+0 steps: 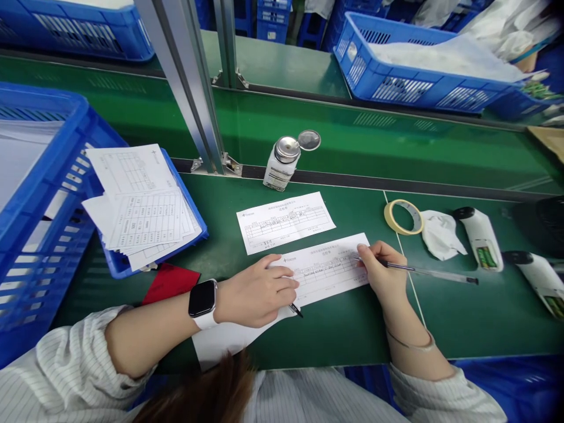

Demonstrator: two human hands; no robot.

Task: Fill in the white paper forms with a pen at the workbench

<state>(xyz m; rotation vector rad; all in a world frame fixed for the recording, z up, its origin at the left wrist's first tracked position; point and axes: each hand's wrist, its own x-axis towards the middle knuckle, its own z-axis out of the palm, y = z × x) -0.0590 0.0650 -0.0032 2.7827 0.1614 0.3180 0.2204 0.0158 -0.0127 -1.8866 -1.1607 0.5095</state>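
My right hand (384, 271) is closed round a clear pen (434, 273), its tip at the right part of a printed form (328, 267) with handwriting in its table. On the left end of that form my left hand (264, 291) rests, with bent fingers; a black pen end (296, 309) sticks out beneath it. Whether that hand grips the pen is hidden. Behind lies a second filled form (286, 223). A blank-looking white sheet (238, 341) shows under my left forearm.
Papers (145, 217) fill a blue tray (196, 235) at the left, beside a large blue crate (39, 223). A bottle (281, 164) with its lid raised stands behind the forms. Tape (403, 217), crumpled tissue (443, 235) and two white devices (482, 241) lie right.
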